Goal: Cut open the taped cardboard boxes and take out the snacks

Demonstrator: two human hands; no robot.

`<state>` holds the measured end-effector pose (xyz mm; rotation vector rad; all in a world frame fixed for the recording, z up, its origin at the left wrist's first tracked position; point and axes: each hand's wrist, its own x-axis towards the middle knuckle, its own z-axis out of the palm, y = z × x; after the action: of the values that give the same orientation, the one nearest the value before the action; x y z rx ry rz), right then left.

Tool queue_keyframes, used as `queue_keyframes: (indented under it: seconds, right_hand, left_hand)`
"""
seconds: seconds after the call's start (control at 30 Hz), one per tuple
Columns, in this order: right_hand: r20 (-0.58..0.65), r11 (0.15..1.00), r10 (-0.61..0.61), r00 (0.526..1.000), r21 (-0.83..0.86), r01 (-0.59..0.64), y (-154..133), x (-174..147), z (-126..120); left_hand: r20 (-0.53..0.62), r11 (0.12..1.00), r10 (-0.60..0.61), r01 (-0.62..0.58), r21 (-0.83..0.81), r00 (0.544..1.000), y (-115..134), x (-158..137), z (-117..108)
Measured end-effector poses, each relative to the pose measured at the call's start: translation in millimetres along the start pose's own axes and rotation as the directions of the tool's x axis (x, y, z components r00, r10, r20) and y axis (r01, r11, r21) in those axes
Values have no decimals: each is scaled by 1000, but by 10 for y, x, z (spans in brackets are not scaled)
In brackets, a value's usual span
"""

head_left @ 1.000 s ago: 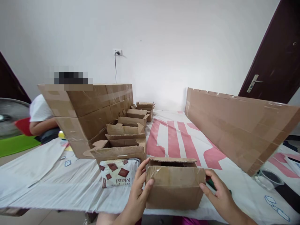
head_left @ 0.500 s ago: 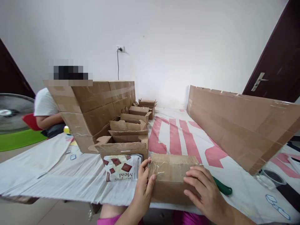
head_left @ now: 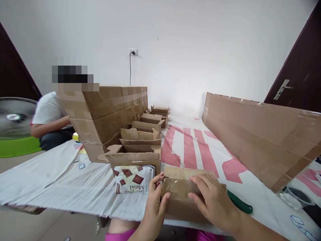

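- The small brown cardboard box (head_left: 178, 190) sits at the near edge of the white cloth with pink shapes (head_left: 82, 189), close to the wearer's lap, probably so both hands reach it easily.
- The left hand (head_left: 155, 202) grips its left end, thumb against the near face and fingers bent around the corner, seemingly to steady it.
- The right hand (head_left: 213, 197) lies over its upper near edge, fingers slightly spread on top, thumb lower on the near face; whether they pinch or merely press, I cannot tell.
- Shiny clear tape crosses that near face, perhaps holding the cardboard together.
- Open-topped brown cardboard cartons (head_left: 136, 157) stand in a row beside a wall of stacked, taped brown cartons (head_left: 106, 103), an arrangement that likely keeps their openings accessible.
- A cream printed pouch with dark red squares (head_left: 135, 179) leans against the nearest open carton, its lettering upside down.
- The right hand and forearm hide much of the box's right side; its contents are out of sight.
- A dark green curved handle (head_left: 240, 202) emerges beyond the right wrist, its other end concealed.
- The stack partly blocks a seated co-worker in a white sleeve (head_left: 45, 110).
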<state>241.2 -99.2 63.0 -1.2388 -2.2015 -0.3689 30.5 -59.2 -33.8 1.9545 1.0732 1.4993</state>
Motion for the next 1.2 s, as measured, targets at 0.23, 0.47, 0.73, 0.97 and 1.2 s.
queue_keyframes:
  seconds: [0.23,0.47,0.73,0.97,1.2]
  right_hand:
    - [2,971,-237,972,37,237,-133,-385,-117]
    - [43,994,-27,999,109,23,111,-210,-271]
    - [161,994,87,983,54,-97,306,-344,-69]
    - [122,992,94,988,76,-104,240,-400,-56]
    - [87,991,83,993,94,-91,326,-368,33]
  left_hand:
    - [-68,984,179,-180,-1,981,-31,-156,-10]
    - [-144,982,183,-187,-11,973,17,-144,45]
    - [-113,964,233,-214,160,966,-32,-210,-25]
    - [18,951,189,-188,246,982,-163,-158,-125]
    - [101,962,225,-237,133,969,-394,-81,6]
